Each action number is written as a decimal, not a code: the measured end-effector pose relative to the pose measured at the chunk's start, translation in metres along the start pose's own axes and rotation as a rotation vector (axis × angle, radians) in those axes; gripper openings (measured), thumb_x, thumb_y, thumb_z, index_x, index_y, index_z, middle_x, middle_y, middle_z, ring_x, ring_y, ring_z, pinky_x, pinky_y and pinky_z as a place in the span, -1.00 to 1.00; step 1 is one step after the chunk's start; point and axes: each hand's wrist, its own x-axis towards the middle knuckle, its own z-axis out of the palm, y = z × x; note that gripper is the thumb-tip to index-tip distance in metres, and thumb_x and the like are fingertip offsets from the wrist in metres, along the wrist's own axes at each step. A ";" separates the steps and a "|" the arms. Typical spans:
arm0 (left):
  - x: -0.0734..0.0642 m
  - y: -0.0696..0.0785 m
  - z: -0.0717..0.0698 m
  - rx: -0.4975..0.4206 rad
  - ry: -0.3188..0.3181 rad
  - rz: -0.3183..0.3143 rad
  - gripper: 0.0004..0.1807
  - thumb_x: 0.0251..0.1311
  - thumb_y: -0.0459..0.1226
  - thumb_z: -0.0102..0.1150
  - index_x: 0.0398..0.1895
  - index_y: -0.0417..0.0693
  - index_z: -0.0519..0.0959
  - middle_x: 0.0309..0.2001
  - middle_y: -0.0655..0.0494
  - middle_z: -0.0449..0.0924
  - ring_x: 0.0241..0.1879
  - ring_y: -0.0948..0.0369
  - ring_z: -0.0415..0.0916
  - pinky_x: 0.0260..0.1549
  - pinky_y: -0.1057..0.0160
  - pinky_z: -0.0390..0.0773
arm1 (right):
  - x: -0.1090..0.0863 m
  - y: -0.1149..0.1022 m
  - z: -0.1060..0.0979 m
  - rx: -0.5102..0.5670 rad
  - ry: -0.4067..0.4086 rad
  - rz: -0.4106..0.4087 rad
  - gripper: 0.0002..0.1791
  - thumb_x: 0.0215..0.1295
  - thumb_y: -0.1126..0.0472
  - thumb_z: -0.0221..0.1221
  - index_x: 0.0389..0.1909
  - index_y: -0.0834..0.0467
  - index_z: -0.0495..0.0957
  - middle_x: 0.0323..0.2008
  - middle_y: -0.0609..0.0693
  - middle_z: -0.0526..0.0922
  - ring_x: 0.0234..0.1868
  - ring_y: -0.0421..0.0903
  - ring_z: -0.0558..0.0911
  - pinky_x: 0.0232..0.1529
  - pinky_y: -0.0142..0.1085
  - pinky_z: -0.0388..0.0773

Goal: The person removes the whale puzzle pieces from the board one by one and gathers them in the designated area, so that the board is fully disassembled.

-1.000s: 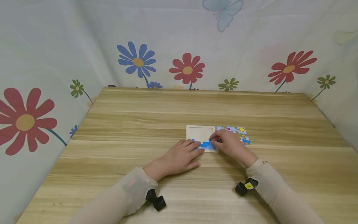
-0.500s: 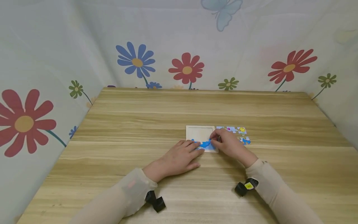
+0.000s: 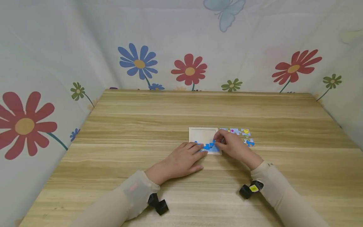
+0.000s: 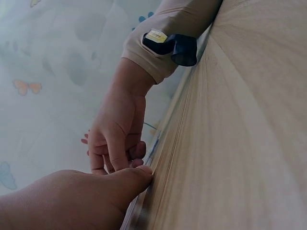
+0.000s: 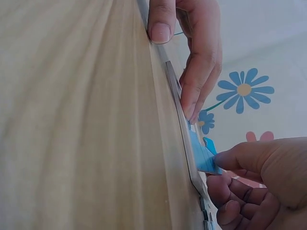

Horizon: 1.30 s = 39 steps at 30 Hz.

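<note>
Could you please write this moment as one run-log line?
left hand: rests on puzzle frame | right hand: pinches blue puzzle piece at frame's right side | loose pieces: on table, right of frame

"Where did the head view look from?"

"High and well back, facing forward and down over the tabletop (image 3: 141, 113) to the flowered backdrop (image 3: 93, 47). The left hand (image 3: 180, 159) and right hand (image 3: 233, 146) came out small."

"And the left wrist view?"

"Low, nearly level with the tabletop, and rolled so that surface slanted steeply on the right. The left hand loomed close at lower left; it faced across to the right hand."

"The right wrist view?"

"Just as low, tipped the other way, tabletop on the left. The right hand was close, the puzzle frame (image 3: 190, 135) nearly edge-on."

"Shared with the head view?"

"Both hands, that frame and the blue flower (image 5: 244, 90)."
</note>
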 end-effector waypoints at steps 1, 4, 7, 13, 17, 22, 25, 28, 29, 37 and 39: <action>0.000 0.000 0.000 0.002 0.003 0.002 -0.43 0.35 0.13 -0.06 0.33 0.11 0.39 0.35 0.06 0.38 0.34 0.06 0.30 0.31 0.06 0.32 | 0.000 0.000 -0.001 0.004 -0.002 -0.001 -0.92 0.24 0.34 0.18 -0.26 0.21 0.52 -0.43 0.02 0.60 -0.44 -0.22 0.47 -0.38 -0.39 0.41; 0.000 0.000 0.000 0.005 0.001 0.005 -0.43 0.35 0.13 -0.05 0.33 0.12 0.39 0.35 0.05 0.38 0.34 0.06 0.31 0.30 0.06 0.32 | 0.000 -0.001 -0.003 0.018 -0.014 0.004 -0.93 0.25 0.34 0.18 -0.27 0.21 0.51 -0.43 0.02 0.58 -0.45 -0.22 0.45 -0.41 -0.41 0.39; 0.000 0.000 0.001 0.006 0.005 0.011 -0.43 0.35 0.13 -0.06 0.33 0.12 0.39 0.35 0.04 0.38 0.34 0.06 0.31 0.30 0.05 0.32 | -0.001 -0.002 -0.006 0.033 -0.030 0.026 -0.94 0.27 0.32 0.18 -0.27 0.19 0.51 -0.41 0.01 0.57 -0.46 -0.21 0.44 -0.44 -0.42 0.38; 0.000 0.001 0.000 0.000 0.009 0.011 -0.43 0.35 0.13 -0.05 0.33 0.11 0.38 0.35 0.03 0.38 0.34 0.05 0.31 0.30 0.04 0.32 | -0.002 -0.001 -0.012 0.060 -0.022 0.034 -0.93 0.26 0.34 0.17 -0.25 0.20 0.53 -0.37 0.05 0.61 -0.43 -0.18 0.47 -0.41 -0.43 0.41; 0.000 0.001 -0.001 0.002 0.004 0.006 -0.42 0.35 0.13 -0.05 0.34 0.11 0.38 0.35 0.04 0.38 0.34 0.05 0.31 0.31 0.05 0.31 | -0.004 -0.001 -0.018 0.079 -0.020 0.032 -0.93 0.27 0.35 0.17 -0.24 0.22 0.53 -0.35 0.07 0.61 -0.42 -0.17 0.47 -0.42 -0.42 0.42; 0.000 0.002 -0.001 -0.001 -0.010 -0.003 -0.43 0.35 0.13 -0.06 0.34 0.13 0.37 0.36 0.07 0.37 0.35 0.06 0.30 0.31 0.06 0.30 | -0.008 -0.002 -0.027 0.103 -0.018 0.024 -0.93 0.27 0.37 0.15 -0.24 0.26 0.53 -0.36 0.08 0.60 -0.40 -0.16 0.47 -0.42 -0.43 0.44; 0.000 0.003 -0.002 -0.009 -0.023 -0.009 -0.43 0.36 0.14 -0.08 0.35 0.14 0.36 0.37 0.07 0.36 0.36 0.07 0.28 0.32 0.06 0.29 | -0.011 -0.002 -0.032 0.116 -0.019 0.020 -0.93 0.27 0.39 0.15 -0.24 0.27 0.53 -0.36 0.09 0.61 -0.41 -0.17 0.48 -0.43 -0.44 0.45; 0.000 0.003 -0.002 -0.014 -0.030 -0.012 -0.43 0.37 0.13 -0.09 0.36 0.14 0.36 0.38 0.07 0.35 0.36 0.07 0.28 0.33 0.06 0.29 | -0.014 -0.001 -0.038 0.138 -0.025 0.014 -0.93 0.28 0.40 0.14 -0.23 0.30 0.51 -0.36 0.11 0.61 -0.44 -0.20 0.49 -0.46 -0.43 0.47; 0.000 0.004 -0.002 -0.015 -0.031 -0.013 -0.43 0.37 0.13 -0.09 0.36 0.14 0.36 0.38 0.07 0.35 0.36 0.07 0.28 0.33 0.05 0.29 | -0.015 -0.001 -0.040 0.144 -0.028 0.015 -0.93 0.29 0.40 0.14 -0.23 0.30 0.51 -0.36 0.12 0.61 -0.45 -0.21 0.49 -0.47 -0.43 0.48; -0.001 0.004 -0.004 -0.002 -0.027 -0.010 -0.43 0.36 0.13 -0.07 0.35 0.14 0.36 0.37 0.07 0.35 0.36 0.08 0.28 0.32 0.06 0.30 | -0.026 0.001 -0.056 0.165 -0.040 0.030 -0.89 0.30 0.39 0.13 -0.19 0.33 0.48 -0.34 0.13 0.58 -0.47 -0.26 0.46 -0.48 -0.43 0.44; -0.001 0.005 -0.005 -0.002 -0.027 -0.010 -0.43 0.36 0.13 -0.08 0.35 0.14 0.36 0.37 0.07 0.35 0.37 0.08 0.27 0.33 0.06 0.29 | -0.028 0.001 -0.059 0.163 -0.040 0.034 -0.88 0.30 0.39 0.14 -0.18 0.33 0.48 -0.33 0.13 0.58 -0.47 -0.27 0.46 -0.48 -0.44 0.44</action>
